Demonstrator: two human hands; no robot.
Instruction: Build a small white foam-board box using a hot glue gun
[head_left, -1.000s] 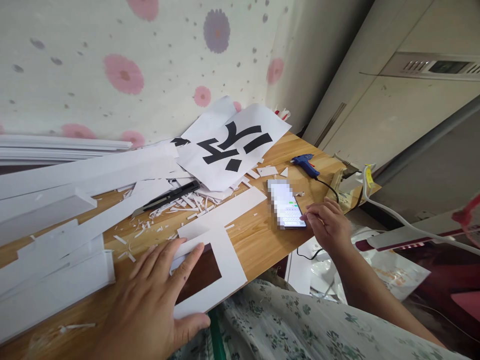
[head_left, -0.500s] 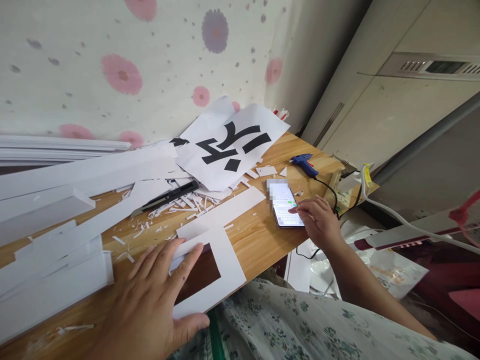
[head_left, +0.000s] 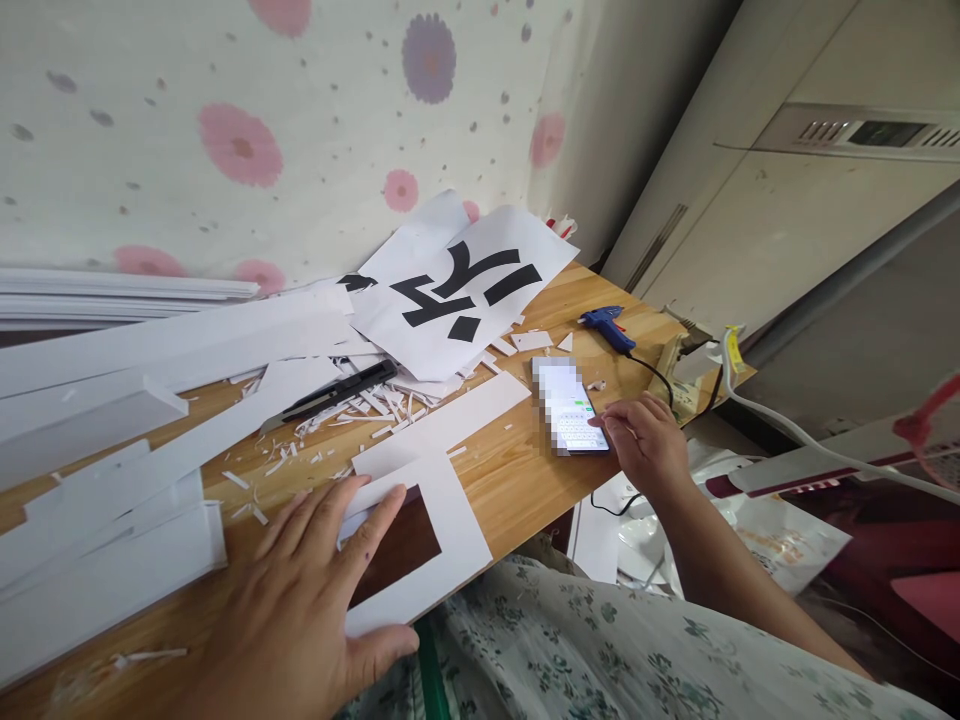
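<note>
My left hand (head_left: 315, 590) lies with fingers spread on a white cut-out board piece (head_left: 469, 510) that has a rectangular opening; a brown surface shows through it. My right hand (head_left: 646, 440) is at the lower right edge of a lit smartphone (head_left: 581, 425). A fingertip is at the on-screen keyboard; whether it touches the glass I cannot tell. The other fingers are curled in, with nothing visible in them. The phone lies flat on the wooden table, part of its screen blurred out. Beyond the left hand, a black utility knife (head_left: 341, 390) rests on white scraps.
White strips (head_left: 97, 350) and boards crowd the table's left. Paper printed with a large black character (head_left: 472, 285) leans at the back. A blue glue gun (head_left: 609, 328) with a black cord lies behind the phone. A white cable (head_left: 810, 435) hangs at the right.
My right hand has drawn back slightly to the right, its fingertip now nearer the screen's edge. The left hand stays in place on the white piece.
</note>
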